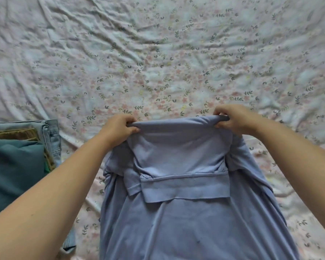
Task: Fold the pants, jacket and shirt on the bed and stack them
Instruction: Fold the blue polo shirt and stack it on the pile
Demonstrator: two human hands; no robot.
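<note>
Left hand (pixel 120 124) & right hand (pixel 231 117) each have a pinched grip on the far edge of the blue polo shirt (pixel 186 212), lifted mid-bed (pixel 158 53). Teal jacket (pixel 13 166) sits on folded jeans (pixel 51 132) at left. Risk: uneven pull skews the fold, or tucked sleeves slip out w/ slack.

This is a bedroom in a home. The bed (pixel 176 53) fills nearly the whole view, covered by a rumpled pale sheet (pixel 101 76) printed with small pink flowers and green leaf sprigs. Household laundry lies on it: a light blue collared shirt (pixel 186 212) spread out near the viewer, and at the left edge a small pile of folded clothes (pixel 21 152) with pale denim at the bottom and a teal garment on top.
</note>
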